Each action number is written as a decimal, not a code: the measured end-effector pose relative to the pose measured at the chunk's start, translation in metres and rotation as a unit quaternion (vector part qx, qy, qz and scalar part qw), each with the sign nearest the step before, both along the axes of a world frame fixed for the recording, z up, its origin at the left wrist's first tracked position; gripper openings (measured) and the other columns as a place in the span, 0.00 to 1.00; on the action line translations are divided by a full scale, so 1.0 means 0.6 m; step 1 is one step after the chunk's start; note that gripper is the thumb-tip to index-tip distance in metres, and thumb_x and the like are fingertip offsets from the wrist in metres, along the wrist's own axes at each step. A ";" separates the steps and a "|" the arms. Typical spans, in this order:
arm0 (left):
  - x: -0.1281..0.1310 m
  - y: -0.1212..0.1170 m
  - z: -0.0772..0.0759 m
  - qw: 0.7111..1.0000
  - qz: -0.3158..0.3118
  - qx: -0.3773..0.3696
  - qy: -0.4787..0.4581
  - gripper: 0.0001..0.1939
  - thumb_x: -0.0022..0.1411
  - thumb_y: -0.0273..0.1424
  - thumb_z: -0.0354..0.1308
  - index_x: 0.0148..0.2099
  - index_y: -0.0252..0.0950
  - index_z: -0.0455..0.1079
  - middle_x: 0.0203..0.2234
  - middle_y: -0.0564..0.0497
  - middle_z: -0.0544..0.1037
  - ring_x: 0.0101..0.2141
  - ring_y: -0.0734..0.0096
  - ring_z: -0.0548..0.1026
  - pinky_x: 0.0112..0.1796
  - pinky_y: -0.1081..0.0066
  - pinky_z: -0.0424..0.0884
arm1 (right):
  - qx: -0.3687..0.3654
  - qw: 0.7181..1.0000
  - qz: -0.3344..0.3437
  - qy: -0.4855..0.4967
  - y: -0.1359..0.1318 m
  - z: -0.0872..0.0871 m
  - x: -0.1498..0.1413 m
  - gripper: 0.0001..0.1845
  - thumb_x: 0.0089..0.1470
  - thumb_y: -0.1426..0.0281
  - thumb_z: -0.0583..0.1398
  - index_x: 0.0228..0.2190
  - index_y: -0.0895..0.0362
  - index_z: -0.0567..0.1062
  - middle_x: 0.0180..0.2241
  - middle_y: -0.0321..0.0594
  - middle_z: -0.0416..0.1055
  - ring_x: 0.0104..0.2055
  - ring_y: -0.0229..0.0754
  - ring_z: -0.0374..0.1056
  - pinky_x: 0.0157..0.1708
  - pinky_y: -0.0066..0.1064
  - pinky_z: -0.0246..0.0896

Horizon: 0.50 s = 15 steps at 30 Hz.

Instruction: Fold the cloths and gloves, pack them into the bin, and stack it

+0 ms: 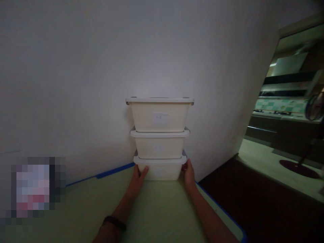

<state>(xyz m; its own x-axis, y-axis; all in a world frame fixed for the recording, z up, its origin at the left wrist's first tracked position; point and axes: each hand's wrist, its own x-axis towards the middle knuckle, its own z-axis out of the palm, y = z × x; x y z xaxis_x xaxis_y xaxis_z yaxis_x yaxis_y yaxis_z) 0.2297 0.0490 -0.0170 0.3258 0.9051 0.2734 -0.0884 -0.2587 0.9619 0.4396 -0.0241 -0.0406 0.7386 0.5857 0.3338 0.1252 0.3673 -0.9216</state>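
Three cream lidded storage boxes stand in a stack against the wall. The top box [143, 116] is the largest to the eye and has a pale label on its front. Under it sits the middle box [144, 146], also labelled. The bottom box [164, 170] rests on the table. My left hand [138, 177] grips its left end, thumb on the front face, fingers partly hidden behind the side. At the right end, my right hand [189, 174] curls around the side below the lid. A dark bracelet [114, 222] circles my left wrist.
The pale green table [162, 212] has a blue edge and meets a white wall [76, 84]. Dark red flooring [222, 189] lies to the right. Beyond a doorway are a kitchen counter [265, 128] and a fan [315, 106]. A pixelated patch covers the lower left.
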 end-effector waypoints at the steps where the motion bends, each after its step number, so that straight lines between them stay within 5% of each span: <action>1: -0.001 -0.003 0.001 1.000 0.000 0.003 -0.001 0.30 0.53 0.44 0.53 0.55 0.37 0.54 0.52 0.41 0.63 0.54 0.54 0.58 0.54 0.57 0.52 | -0.002 1.000 0.001 0.007 -0.003 0.005 -0.004 0.31 0.50 0.49 0.43 0.40 0.56 0.72 0.37 0.41 0.74 0.41 0.48 0.68 0.40 0.40 0.61; 8: -0.010 -0.002 0.024 0.992 0.047 0.107 -0.044 0.49 0.45 0.39 0.62 0.61 0.40 0.34 0.60 0.41 0.45 0.57 0.55 0.52 0.55 0.58 0.51 | 0.020 0.999 0.040 -0.012 -0.018 0.042 -0.023 0.37 0.49 0.49 0.45 0.57 0.54 0.49 0.57 0.43 0.54 0.56 0.46 0.54 0.48 0.39 0.56; 11: -0.026 0.013 0.059 0.979 0.075 0.186 0.038 0.46 0.43 0.38 0.63 0.60 0.34 0.44 0.60 0.38 0.44 0.59 0.54 0.44 0.57 0.59 0.42 | 0.033 0.992 0.020 -0.120 -0.028 0.060 -0.026 0.41 0.45 0.52 0.54 0.57 0.54 0.48 0.59 0.44 0.47 0.59 0.46 0.45 0.54 0.39 0.46; 15: -0.034 0.025 0.088 0.975 0.042 0.189 0.107 0.33 0.50 0.38 0.56 0.56 0.36 0.53 0.55 0.40 0.57 0.56 0.56 0.55 0.54 0.56 0.50 | 0.021 0.968 -0.021 -0.248 -0.036 0.073 -0.025 0.37 0.45 0.58 0.58 0.55 0.55 0.54 0.57 0.49 0.50 0.58 0.48 0.48 0.53 0.43 0.47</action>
